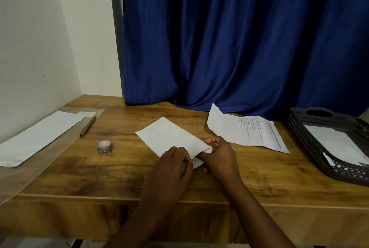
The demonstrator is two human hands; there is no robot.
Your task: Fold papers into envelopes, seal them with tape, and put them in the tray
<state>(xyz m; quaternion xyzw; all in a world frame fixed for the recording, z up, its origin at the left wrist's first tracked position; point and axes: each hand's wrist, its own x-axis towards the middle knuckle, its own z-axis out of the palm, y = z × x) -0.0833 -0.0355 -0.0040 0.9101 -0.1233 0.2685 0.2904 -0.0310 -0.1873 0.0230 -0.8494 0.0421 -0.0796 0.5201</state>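
From the head camera, a wooden table [119,177] fills the lower half of the view, with a blue curtain [239,38] hanging behind it at 12 o'clock and a pale wall at 10 o'clock.

At the centre, a folded white paper [169,138] lies flat on the table, its long side running from 11 o'clock down to 4 o'clock. Both hands meet at its near corner. The left hand [171,161] has its fingers curled, pinching the paper's near edge from the 7 o'clock side. The right hand [217,153] pinches the same corner from the 4 o'clock side, thumb and forefinger closed on a small flap of paper that lifts slightly off the table. The two hands are almost touching each other.

At 9 o'clock from the hands, well apart, a small roll of tape [105,147] lies on the table. Further toward 10 o'clock, a pen [87,126] rests beside a long white sheet [40,136] on a clear plastic sleeve [20,175] that overhangs the table's left edge.

At 2 o'clock, just beyond the right hand, printed sheets [253,132] lie flat, one far corner curling upward against the curtain. At 3 o'clock, a dark perforated tray [303,140] sits at the table's right edge, and white paper [335,144] lies inside it.
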